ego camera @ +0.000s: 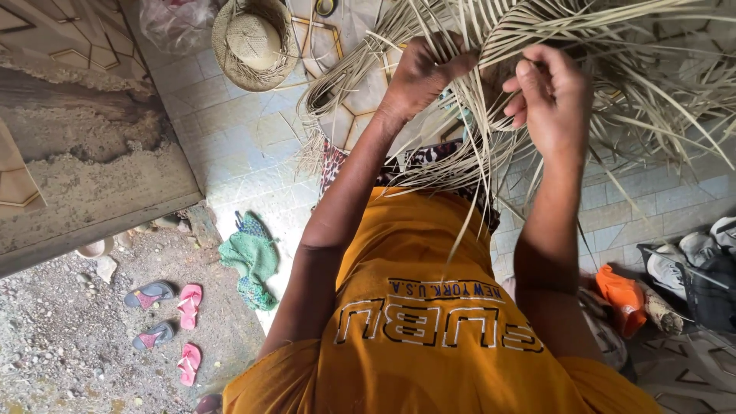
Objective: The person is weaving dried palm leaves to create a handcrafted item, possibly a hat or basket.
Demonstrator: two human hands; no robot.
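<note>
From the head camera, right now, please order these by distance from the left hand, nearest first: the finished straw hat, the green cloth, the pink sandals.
Measured from the left hand:
1. Straw hat, on the tiled floor to its left.
2. Green cloth, lower left at the tile edge.
3. Pink sandals, farthest, on the gravel at lower left.

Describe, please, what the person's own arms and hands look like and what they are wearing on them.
Both arms are bare from the short sleeves down. The left hand and right hand wear no gloves, and no rings, watch or bracelets show. The sleeves belong to an orange T-shirt with dark block lettering outlined in white across the chest.
</note>
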